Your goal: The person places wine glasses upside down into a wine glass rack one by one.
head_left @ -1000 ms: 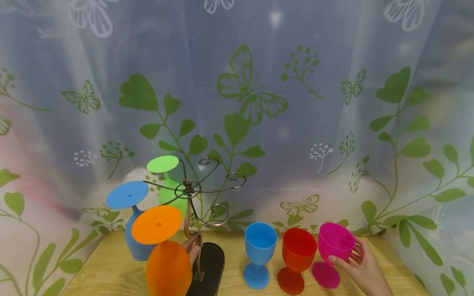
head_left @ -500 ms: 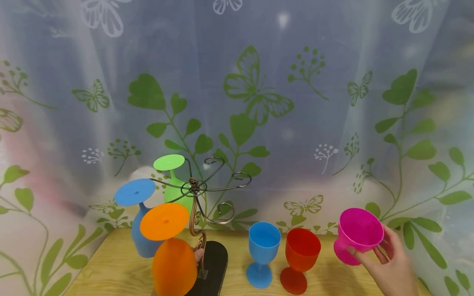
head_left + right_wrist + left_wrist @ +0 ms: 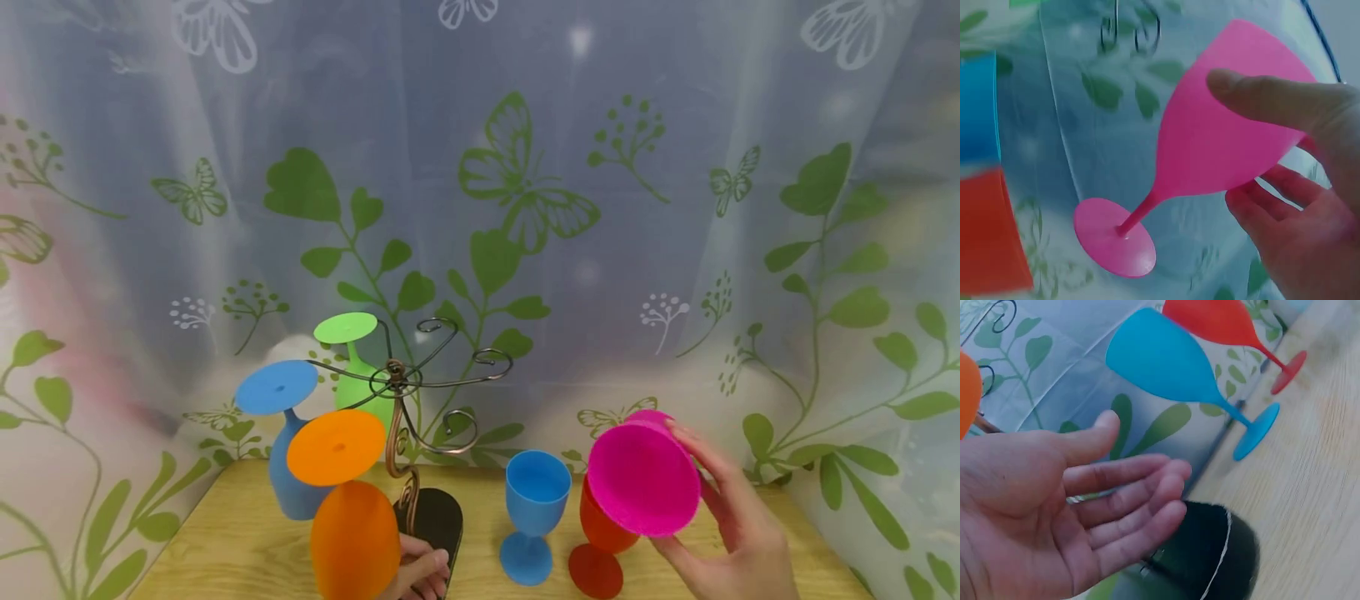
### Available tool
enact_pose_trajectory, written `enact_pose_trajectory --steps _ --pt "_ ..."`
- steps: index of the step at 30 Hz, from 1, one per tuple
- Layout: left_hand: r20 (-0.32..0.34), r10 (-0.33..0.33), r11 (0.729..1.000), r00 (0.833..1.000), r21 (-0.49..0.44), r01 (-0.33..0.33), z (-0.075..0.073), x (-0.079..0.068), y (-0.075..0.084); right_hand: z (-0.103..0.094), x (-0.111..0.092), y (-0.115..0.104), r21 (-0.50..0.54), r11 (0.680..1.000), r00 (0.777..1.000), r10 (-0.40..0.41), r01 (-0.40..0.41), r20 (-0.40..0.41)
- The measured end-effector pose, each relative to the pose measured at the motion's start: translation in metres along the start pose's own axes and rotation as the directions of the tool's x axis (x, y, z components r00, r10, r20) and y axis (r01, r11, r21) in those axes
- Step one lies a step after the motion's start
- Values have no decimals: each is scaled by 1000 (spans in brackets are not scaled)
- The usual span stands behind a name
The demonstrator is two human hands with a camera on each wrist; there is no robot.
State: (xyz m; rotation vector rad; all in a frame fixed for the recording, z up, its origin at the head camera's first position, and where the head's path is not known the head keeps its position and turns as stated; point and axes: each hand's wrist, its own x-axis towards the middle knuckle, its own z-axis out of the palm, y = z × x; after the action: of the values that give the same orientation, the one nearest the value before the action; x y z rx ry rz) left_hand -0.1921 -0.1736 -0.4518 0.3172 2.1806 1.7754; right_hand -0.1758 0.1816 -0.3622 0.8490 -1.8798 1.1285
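Observation:
My right hand grips a pink goblet by its bowl, thumb on one side and fingers on the other. The goblet is lifted and tilted, its mouth facing the head camera; the right wrist view shows its stem and round foot. My left hand is beside the black base of a metal goblet rack, its fingers loosely extended and holding nothing, as the left wrist view confirms. An orange goblet hangs upside down on the rack and partly hides this hand in the head view.
A blue goblet and a light green goblet also hang inverted at the rack's left. Another blue goblet and a red goblet stand upright on the wooden table. A patterned curtain hangs behind.
My right hand has raised the pink goblet from the table's right side, tipped it over and brought it left, overlapping the red goblet. My left hand has moved from the rack's post toward its base.

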Motion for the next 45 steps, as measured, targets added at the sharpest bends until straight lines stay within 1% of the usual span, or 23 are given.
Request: enact_pose_trajectory --steps 2,3,4,6,8,10,11,13,15,18,19,20,23,25,26,27,30,33,35,37,39,42,45 --pt "85 20 996 996 -93 -12 0 6 -9 10 2 -2 -5 992 990 -127 127 54" --pt "125 46 990 991 -141 -28 2 10 -15 14 3 -3 -22 987 984 -159 162 84" --pt "170 84 982 982 -181 -53 4 14 -21 18 3 -5 -38 983 978 -175 180 114" --pt "274 168 960 947 -263 -94 11 24 -30 25 3 -9 -78 976 969 -188 202 159" --pt "357 238 937 903 -328 -117 18 30 -37 29 2 -14 -110 977 967 -161 185 197" --pt "417 274 926 866 -359 -120 24 34 -38 33 1 -19 -115 980 963 -132 162 233" --pt "440 273 922 855 -374 -102 27 35 -38 35 0 -22 -112 982 959 -120 152 255" --pt "450 272 918 851 -386 -89 30 34 -34 39 -1 -26 -94 987 948 -98 132 302" --pt "441 268 908 857 -412 -72 32 32 -28 43 -2 -30 -88 990 934 -74 112 349" --pt "415 272 882 868 -468 -53 37 28 -17 50 -5 -33 -89 988 922 -83 126 377" --pt "407 269 868 873 -495 -37 39 26 -13 53 -6 -33 -101 986 920 -85 133 383" --pt "396 265 844 879 -536 -13 41 23 -8 55 -7 -33 -104 985 917 -87 138 390" --pt "367 302 767 880 -641 4 46 18 5 60 -9 -33 -109 979 908 -112 169 405" --pt "358 310 730 880 -683 20 46 15 11 63 -11 -33 -110 976 904 -126 186 409" --pt "362 313 718 878 -695 31 45 14 13 64 -11 -33 -105 976 902 -131 190 412" --pt "375 303 715 876 -697 50 44 13 13 65 -12 -33 -107 976 901 -129 189 414" --pt "423 242 716 873 -685 134 39 11 13 69 -12 -33 -122 971 896 -135 204 423" --pt "483 210 708 850 -675 209 37 9 14 72 -13 -32 -136 966 886 -140 221 441" --pt "511 207 713 835 -663 229 36 8 14 73 -14 -33 -149 961 884 -145 233 444" --pt "532 207 718 821 -653 242 36 8 15 73 -15 -33 -149 961 884 -144 231 445" --pt "545 201 727 814 -640 249 36 8 15 72 -16 -33 -149 964 885 -132 219 446" --pt "552 200 731 810 -634 252 36 8 15 71 -17 -31 -116 973 885 -127 198 448" --pt "535 212 739 818 -636 224 36 7 16 67 -19 -27 -104 987 880 -56 119 471"
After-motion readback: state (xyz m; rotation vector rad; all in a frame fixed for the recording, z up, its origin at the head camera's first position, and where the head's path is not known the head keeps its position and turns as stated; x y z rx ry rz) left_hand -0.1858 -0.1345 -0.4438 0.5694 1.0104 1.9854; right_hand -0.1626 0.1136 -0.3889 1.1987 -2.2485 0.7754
